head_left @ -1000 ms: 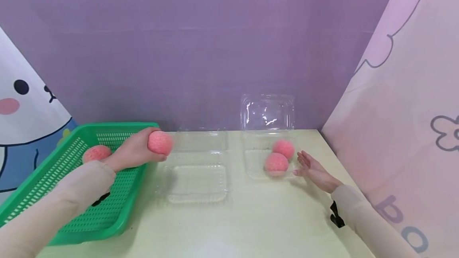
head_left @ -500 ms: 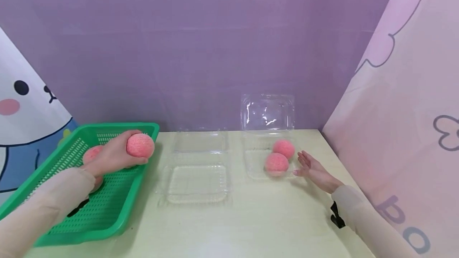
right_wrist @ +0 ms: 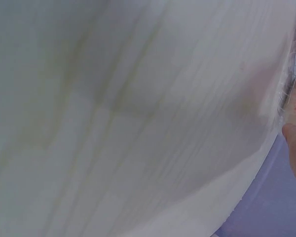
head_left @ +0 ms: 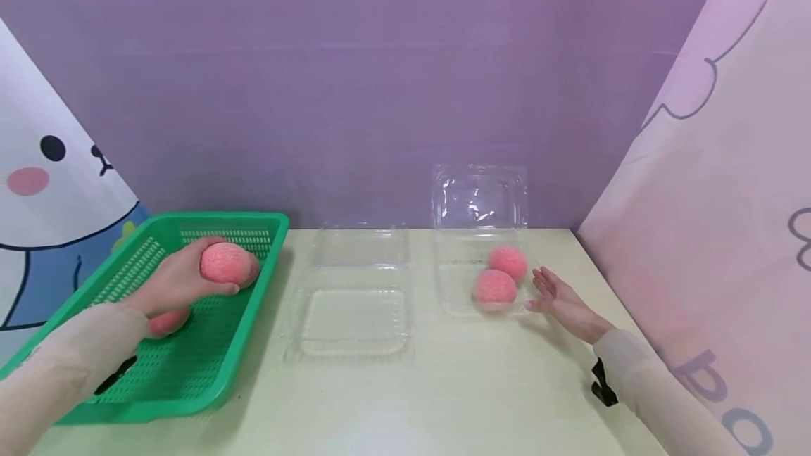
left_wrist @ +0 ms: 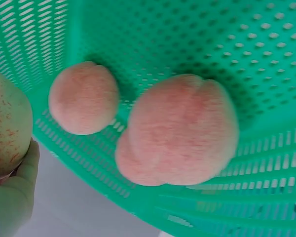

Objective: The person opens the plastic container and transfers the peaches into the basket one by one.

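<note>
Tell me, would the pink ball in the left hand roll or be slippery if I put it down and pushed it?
The pink ball would probably roll, because it looks nearly round. It likely wouldn't be very slippery, since its skin looks textured, not shiny. How heavy it is, I can't tell.

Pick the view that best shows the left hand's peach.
The head view: most of the peach shows in the left hand. The left wrist view cuts it off at its left edge; the right wrist view shows none.
</note>
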### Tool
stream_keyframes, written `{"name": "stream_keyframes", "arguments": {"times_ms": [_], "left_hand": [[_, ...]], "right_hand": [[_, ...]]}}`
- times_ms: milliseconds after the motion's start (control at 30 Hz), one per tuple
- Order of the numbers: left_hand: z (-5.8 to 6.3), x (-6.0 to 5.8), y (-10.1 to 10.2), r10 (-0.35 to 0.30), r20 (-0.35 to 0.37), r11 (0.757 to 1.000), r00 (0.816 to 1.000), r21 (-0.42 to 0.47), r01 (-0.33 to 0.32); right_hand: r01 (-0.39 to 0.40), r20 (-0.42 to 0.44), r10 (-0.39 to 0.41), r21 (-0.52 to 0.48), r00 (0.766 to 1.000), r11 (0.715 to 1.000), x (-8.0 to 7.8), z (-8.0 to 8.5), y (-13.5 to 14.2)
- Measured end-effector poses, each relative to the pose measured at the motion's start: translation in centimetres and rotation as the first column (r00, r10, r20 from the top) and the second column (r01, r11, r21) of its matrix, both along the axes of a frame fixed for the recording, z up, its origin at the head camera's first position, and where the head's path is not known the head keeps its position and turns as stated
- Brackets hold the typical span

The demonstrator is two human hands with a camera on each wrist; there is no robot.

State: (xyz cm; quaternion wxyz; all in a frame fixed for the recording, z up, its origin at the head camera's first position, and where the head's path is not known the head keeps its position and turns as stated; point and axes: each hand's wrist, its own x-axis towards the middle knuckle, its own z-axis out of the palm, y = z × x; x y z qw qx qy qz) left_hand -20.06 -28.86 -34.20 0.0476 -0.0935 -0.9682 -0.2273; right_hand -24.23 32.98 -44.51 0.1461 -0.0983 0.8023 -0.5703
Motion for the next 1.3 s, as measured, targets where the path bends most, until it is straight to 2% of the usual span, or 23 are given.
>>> {"name": "stream_keyframes", "arguments": {"times_ms": [133,267,533,633,867,1133,1300], "left_hand": [[-1.0,-0.3,-0.7,-0.019,-0.056,0.999,0.998,-0.049,0.017],[-1.8,-0.5,-1.1,-0.055,-0.054,0.996,0.997,-0.074,0.051],[-3.0,-0.7,-1.9,-0.08,0.075,0.994,0.994,-0.073,0.086],[-3.5,-0.8,-2.0,-0.095,0.092,0.991,0.991,-0.082,0.103],[-4.6,-1.3,-2.3,-0.116,0.16,0.992,0.98,-0.036,0.124],[-5.6,-1.7,-2.3,-0.184,0.106,0.978,0.977,-0.08,0.193],[-6.2,-1.9,-2.4,-0.192,0.087,0.974,0.978,-0.106,0.201]], "right_hand": [[-0.002,0.003,0.002,0.003,1.0,1.0,0.2,0.1,0.1],[0.007,0.006,-0.007,-0.009,1.0,1.0,0.1,0.0,0.2],[0.017,0.013,-0.017,-0.026,1.0,1.0,-0.2,-0.4,0.3],[0.014,0.012,-0.014,-0.03,1.0,0.999,-0.3,-0.6,0.3],[0.019,0.008,-0.018,-0.03,1.0,0.999,-0.2,-0.7,0.3],[0.015,0.009,-0.015,-0.032,1.0,0.999,-0.2,-0.5,0.3],[0.007,0.006,-0.006,-0.025,1.0,1.0,-0.2,-0.5,0.3]]}}
